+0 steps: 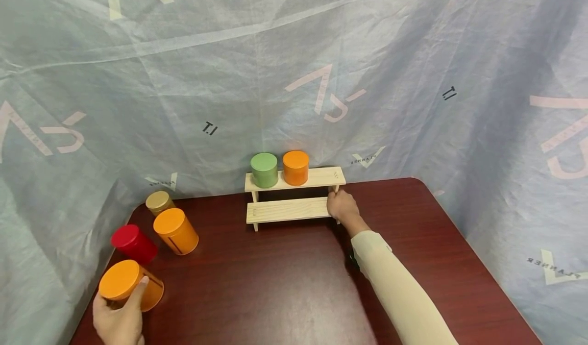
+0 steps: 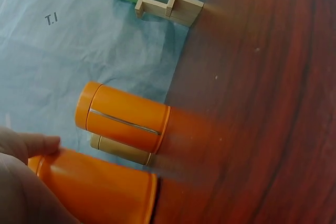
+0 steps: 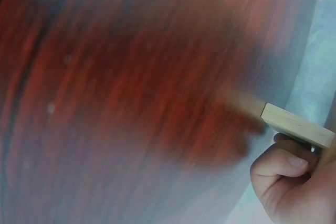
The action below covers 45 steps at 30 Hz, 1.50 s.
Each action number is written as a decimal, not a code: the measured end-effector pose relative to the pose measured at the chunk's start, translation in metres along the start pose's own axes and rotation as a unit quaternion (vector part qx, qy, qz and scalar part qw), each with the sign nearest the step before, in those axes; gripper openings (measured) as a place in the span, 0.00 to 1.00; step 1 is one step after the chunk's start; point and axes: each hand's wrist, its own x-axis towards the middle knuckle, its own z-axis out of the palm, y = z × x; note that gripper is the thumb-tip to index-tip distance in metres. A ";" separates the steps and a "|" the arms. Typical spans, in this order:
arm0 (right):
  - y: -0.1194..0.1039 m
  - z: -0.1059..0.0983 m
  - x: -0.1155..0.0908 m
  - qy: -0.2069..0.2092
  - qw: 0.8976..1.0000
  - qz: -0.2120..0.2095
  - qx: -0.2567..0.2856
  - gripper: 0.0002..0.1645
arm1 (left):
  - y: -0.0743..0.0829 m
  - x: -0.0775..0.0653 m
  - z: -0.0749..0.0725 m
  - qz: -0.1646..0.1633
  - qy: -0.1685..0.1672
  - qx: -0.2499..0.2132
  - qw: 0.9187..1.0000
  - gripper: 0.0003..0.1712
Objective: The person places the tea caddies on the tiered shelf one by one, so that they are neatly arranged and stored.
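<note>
At the front left of the table, my left hand (image 1: 118,322) grips an orange canister (image 1: 120,279) with a lid, thumb on the near side. The left wrist view shows the same orange canister (image 2: 100,190) standing at the table surface beside the palm. My right hand (image 1: 342,205) holds the right end of a two-step wooden shelf (image 1: 289,211), its fingers curled round the side by a wooden leg (image 3: 296,124) in the right wrist view. On the upper step stand a green canister (image 1: 264,171) and a second orange canister (image 1: 296,169), side by side.
Beyond the left hand stand a red canister (image 1: 135,243), another orange canister (image 1: 176,231) and a gold-lidded one (image 1: 158,202) partly hidden behind it. A grey printed cloth (image 1: 229,95) hangs along the back and sides of the dark red table (image 1: 275,284).
</note>
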 end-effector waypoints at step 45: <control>-0.003 0.000 -0.003 0.004 1.000 -0.005 0.017 0.35 | -0.004 -0.030 0.021 0.059 -0.107 -0.120 0.985 0.25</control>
